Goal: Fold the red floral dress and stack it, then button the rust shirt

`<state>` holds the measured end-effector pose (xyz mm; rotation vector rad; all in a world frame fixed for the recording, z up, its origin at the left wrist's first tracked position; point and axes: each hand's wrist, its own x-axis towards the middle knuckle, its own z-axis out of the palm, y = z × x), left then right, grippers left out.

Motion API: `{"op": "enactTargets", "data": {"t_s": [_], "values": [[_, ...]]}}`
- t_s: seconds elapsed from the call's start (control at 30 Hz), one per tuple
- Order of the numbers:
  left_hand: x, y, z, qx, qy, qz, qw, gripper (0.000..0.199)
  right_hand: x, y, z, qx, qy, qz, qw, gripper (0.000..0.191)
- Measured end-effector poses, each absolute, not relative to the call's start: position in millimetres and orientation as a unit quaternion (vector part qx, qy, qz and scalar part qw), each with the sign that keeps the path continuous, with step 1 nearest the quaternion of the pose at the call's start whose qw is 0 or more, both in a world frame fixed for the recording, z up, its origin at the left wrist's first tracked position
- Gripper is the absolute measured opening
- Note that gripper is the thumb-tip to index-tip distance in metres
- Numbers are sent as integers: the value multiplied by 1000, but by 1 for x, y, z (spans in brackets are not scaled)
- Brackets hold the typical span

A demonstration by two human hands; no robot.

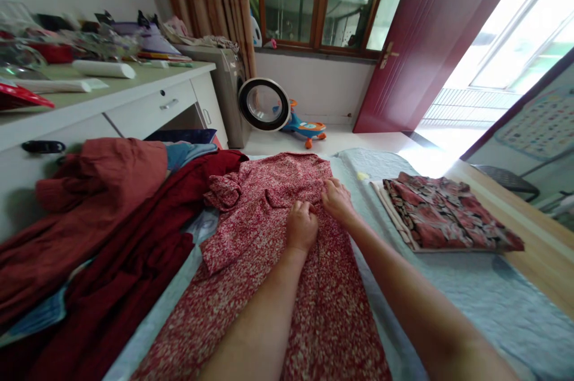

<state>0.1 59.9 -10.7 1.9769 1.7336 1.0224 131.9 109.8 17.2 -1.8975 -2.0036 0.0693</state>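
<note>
A long red dress [269, 249] with pale speckles lies spread over a light blue cover [390, 285]. Its collar end points away from me, and one sleeve [224, 246] lies out to the left. On the upper part of the dress, right of its middle, my left hand [302, 225] is closed with its fingers curled down into the cloth. Just beyond it to the right, my right hand [337, 198] pinches the cloth near the dress's right edge. My fingertips are partly hidden.
Dark red garments [147, 249] are heaped on the left, beside a white cabinet [147, 106]. Folded floral clothes [452, 213] lie to the right. Farther off are a washing machine [226, 94] with its round door [264, 104] swung out, a ride-on toy [307, 128] and a red door [426, 28].
</note>
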Motion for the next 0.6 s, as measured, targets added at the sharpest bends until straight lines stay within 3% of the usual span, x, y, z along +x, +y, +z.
{"op": "enactTargets", "data": {"t_s": [0.27, 0.6], "values": [[0, 64, -17, 661, 615, 381, 199, 26, 120, 8, 0, -617, -773, 17, 146, 31], [-7, 62, -13, 644, 610, 403, 226, 29, 116, -2, -8, -612, -777, -27, 144, 41]]}}
